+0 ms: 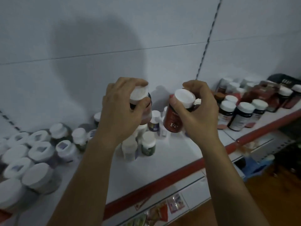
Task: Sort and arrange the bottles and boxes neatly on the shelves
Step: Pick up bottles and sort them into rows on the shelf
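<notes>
Reaching up from below, both forearms cross the shelf's red front edge (162, 181) and meet over its white shelf (171, 157). Nearest, below and to the left of the left hand, white-capped jars (34, 152) stand packed together. Just under the left wrist sits a cluster of small bottles, among them a green bottle (148, 145) standing upright.

The left hand (120, 110) grasps a dark bottle (138, 95) around its white cap and neck, fingers curled over the top and thumb pressed on the near side; the body is mostly hidden behind the palm. The right hand (199, 111) grips a red bottle (171, 119) just under its white cap, thumb on the near side and fingers wrapped behind (the label reads "Fe"). This bottle tilts, cap toward the camera; whether its base touches the shelf cannot be told. The two held bottles are near each other but apart.

To the right of the right hand, dark bottles with white caps (241, 116) stand in rows, with red boxes (262, 95) behind them. Beyond both hands rises the white back panel (81, 46), carrying a large shadow.
</notes>
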A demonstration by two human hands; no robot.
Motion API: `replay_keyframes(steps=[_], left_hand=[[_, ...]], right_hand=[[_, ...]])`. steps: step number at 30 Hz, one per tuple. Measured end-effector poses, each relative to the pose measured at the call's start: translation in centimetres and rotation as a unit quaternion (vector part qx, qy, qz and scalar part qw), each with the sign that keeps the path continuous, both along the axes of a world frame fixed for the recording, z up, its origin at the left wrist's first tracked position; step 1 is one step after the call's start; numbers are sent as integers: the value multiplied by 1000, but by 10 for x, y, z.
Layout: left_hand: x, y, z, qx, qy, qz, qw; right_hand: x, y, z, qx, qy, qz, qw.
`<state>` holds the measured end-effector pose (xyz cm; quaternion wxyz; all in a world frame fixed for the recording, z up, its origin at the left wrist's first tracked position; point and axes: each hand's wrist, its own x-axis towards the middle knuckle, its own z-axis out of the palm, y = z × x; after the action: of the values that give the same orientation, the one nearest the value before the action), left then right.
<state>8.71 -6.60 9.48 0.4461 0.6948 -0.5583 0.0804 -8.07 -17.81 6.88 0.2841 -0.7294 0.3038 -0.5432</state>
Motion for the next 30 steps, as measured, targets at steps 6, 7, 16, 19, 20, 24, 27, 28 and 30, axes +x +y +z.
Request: replay_keyframes(steps=[6, 7, 16, 19, 20, 24, 27, 28, 30], left_hand=[[-58, -59, -23, 106, -23, -117, 987], [-63, -67, -30, 129, -28, -136, 982], [-86, -112, -69, 272, -104, -164, 942], [-75, -111, -68, 272, -125, -141, 944], [-70, -109, -67, 273, -122, -138, 944], [-47, -92, -53, 300, -85, -139, 940], [-17, -69, -44, 349, -83, -88, 929], [-5, -58, -41, 364, -81, -58, 926], [19, -31, -36, 386, -71, 1, 920]], right_hand=[[-83, -50, -23, 44, 108, 2, 993], [-93, -57, -29, 57, 120, -4, 991], [-127, -104, -54, 99, 306, -51, 946], [-132, -110, -46, 83, 341, -71, 934], [-131, -109, -41, 75, 339, -70, 935], [-117, -103, -20, 43, 376, -32, 925], [-98, -97, -3, 30, 429, 30, 902], [-90, -94, 1, 23, 448, 58, 892], [-71, -86, 8, -3, 474, 111, 874]])
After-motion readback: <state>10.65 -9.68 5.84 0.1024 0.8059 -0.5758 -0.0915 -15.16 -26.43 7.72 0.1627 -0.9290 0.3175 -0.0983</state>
